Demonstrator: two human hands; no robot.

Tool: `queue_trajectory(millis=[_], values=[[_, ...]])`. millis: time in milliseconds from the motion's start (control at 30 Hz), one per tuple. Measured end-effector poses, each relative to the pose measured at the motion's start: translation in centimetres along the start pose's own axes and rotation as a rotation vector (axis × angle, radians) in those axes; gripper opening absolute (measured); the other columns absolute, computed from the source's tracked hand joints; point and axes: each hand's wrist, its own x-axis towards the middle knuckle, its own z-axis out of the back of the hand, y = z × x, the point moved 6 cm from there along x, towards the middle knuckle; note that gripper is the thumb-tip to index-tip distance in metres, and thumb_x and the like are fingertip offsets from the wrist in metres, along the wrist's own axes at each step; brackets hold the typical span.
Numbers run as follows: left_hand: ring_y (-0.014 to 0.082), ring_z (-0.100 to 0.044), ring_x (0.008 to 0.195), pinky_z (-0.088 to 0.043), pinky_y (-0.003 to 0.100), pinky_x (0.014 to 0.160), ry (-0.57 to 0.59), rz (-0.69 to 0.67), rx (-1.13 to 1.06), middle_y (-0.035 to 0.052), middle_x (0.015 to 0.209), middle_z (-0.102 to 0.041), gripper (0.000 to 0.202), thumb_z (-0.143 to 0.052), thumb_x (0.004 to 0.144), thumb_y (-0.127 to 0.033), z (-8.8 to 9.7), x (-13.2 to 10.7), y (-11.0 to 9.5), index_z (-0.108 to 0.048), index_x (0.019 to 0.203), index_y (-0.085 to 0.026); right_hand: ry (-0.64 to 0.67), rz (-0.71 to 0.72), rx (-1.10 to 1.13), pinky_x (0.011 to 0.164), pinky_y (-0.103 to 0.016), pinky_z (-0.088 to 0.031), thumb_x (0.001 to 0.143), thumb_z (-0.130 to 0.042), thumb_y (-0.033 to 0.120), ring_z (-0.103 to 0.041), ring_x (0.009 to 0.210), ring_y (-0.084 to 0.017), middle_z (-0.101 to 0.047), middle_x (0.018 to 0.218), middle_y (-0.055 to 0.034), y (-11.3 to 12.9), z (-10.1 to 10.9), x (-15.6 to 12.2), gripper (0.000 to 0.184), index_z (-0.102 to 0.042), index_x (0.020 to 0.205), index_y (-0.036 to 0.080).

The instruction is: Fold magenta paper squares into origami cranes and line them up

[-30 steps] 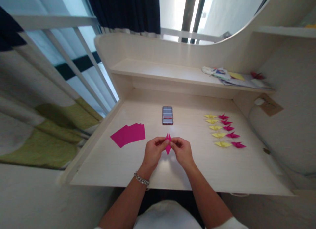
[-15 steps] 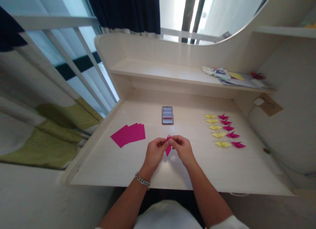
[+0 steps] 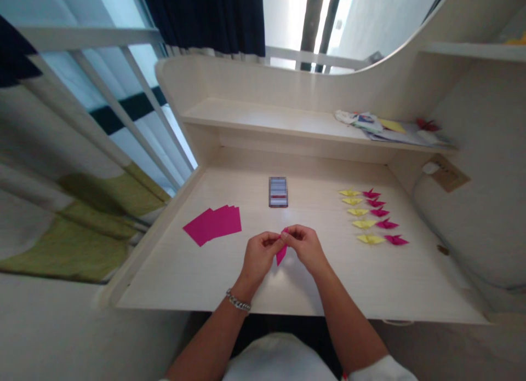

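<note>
The left hand (image 3: 258,256) and the right hand (image 3: 306,248) meet over the near desk (image 3: 197,282), both pinching a folded pink paper (image 3: 281,254). Farther on lie pink sheets (image 3: 212,224), a phone (image 3: 278,191) and rows of yellow cranes (image 3: 358,212) and pink cranes (image 3: 380,212), none blocking the hands.

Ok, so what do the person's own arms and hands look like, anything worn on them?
Both forearms are bare, and neither the left hand nor the right hand wears a glove; no ring can be made out. A silver chain bracelet circles the left wrist. A white short sleeve ends high on the right arm, at the picture's bottom edge.
</note>
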Motion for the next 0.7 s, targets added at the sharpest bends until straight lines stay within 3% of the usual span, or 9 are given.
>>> queue_trajectory(millis=[533,700], values=[[0.0179,-0.063,0.064,-0.048,0.028,0.062,0.048,0.024,-0.062,0.0063,0.068,-0.071,0.019,-0.079,0.06,-0.028,-0.4,-0.2,-0.4,-0.071,0.069,-0.014,-0.04,-0.005,0.008,0.052,-0.025,-0.039,0.071,-0.067,0.037,-0.048,0.053,-0.012,-0.057,0.056,0.0007,1.2,0.4,0.1,0.022,-0.065,0.066,0.016],[0.0153,-0.06,0.061,-0.046,0.026,0.059,-0.011,0.027,-0.089,0.005,0.066,-0.069,0.021,-0.077,0.062,-0.031,-0.1,0.1,0.0,-0.071,0.07,-0.014,-0.028,-0.038,0.015,0.053,-0.024,-0.042,0.074,-0.064,0.044,-0.054,0.059,-0.013,-0.062,0.066,-0.0016,0.8,0.1,0.2,0.028,-0.066,0.075,0.016]])
